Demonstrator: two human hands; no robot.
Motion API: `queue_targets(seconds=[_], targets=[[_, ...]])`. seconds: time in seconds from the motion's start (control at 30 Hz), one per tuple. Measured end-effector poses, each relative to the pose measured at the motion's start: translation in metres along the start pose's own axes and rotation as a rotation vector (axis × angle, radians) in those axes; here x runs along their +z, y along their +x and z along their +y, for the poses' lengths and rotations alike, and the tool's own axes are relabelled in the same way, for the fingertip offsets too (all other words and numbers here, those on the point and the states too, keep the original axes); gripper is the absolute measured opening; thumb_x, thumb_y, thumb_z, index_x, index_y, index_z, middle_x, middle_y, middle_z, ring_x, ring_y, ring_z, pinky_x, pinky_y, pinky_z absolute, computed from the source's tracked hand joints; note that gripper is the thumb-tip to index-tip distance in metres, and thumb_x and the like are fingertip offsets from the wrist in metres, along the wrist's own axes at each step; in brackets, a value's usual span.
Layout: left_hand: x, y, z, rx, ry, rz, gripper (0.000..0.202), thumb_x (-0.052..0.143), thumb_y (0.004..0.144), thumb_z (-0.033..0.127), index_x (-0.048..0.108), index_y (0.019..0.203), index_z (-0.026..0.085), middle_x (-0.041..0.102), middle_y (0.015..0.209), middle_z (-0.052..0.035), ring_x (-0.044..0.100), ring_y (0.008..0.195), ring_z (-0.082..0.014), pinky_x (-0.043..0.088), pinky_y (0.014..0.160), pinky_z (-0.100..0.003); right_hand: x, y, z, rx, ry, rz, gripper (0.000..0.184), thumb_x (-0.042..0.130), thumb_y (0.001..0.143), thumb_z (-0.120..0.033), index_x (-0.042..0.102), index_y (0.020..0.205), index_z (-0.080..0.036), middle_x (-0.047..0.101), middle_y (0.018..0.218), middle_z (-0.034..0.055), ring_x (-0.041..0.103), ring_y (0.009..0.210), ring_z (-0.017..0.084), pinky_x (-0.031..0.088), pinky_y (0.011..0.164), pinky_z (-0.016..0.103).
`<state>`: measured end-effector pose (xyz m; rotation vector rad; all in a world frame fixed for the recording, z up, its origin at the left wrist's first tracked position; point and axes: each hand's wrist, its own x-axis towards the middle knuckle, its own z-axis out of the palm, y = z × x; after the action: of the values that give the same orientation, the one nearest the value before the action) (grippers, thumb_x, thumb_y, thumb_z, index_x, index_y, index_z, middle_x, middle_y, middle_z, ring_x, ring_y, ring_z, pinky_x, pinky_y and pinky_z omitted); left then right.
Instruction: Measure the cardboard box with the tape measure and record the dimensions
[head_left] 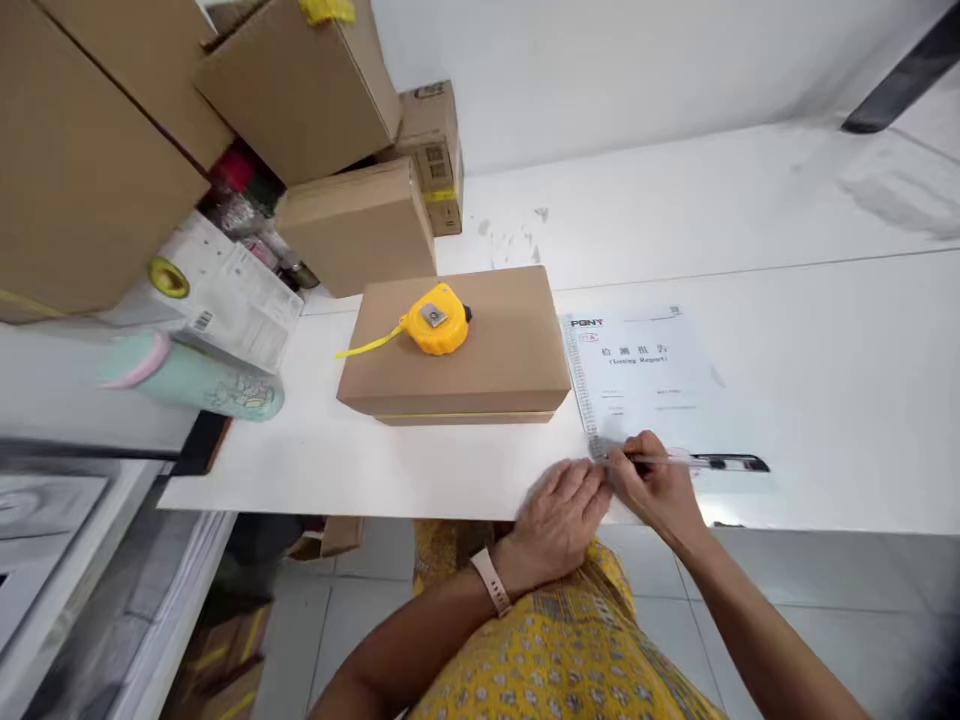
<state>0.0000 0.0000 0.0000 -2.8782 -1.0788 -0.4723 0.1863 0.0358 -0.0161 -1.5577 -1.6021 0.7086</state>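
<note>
My right hand (658, 485) is closed on a pen (701, 461) that lies level across the bottom edge of a printed report sheet (645, 375) on the white table (360, 465). My left hand (559, 515) sits at the table's front edge beside the right hand, fingers curled, touching the sheet's lower left corner. Left of the sheet stands a flat brown cardboard box (461, 355) with a yellow tape measure (436, 320) on top, a short length of tape pulled out to the left.
Stacked cardboard boxes (300, 90) fill the back left corner. A mint and pink bottle (191, 375) lies on its side at the left, next to a white carton (225, 290) with a tape roll. A white wall runs behind the table.
</note>
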Motion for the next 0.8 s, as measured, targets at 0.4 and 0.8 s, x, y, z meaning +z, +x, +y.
queue_targets(seconds=[0.4, 0.8], targets=[[0.003, -0.003, -0.0004, 0.009, -0.003, -0.043, 0.046, 0.039, 0.102, 0.019, 0.051, 0.145, 0.006, 0.054, 0.152, -0.0124, 0.046, 0.142, -0.0272, 0.026, 0.125, -0.042, -0.0019, -0.0002, -0.0072, 0.004, 0.023, 0.01, 0.024, 0.058, 0.092, -0.033, 0.045, 0.073, -0.026, 0.046, 0.056, -0.0054, 0.044, 0.049, 0.013, 0.037, 0.048, 0.027], [0.0044, -0.004, 0.0002, 0.005, -0.008, -0.05, 0.047, 0.04, 0.102, 0.02, 0.049, 0.146, 0.007, 0.051, 0.155, -0.0127, 0.044, 0.144, -0.027, 0.026, 0.126, -0.042, -0.0037, 0.0008, -0.0083, 0.023, 0.039, 0.02, 0.024, 0.059, 0.091, -0.034, 0.046, 0.073, -0.026, 0.046, 0.056, -0.005, 0.043, 0.049, 0.013, 0.035, 0.046, 0.027]])
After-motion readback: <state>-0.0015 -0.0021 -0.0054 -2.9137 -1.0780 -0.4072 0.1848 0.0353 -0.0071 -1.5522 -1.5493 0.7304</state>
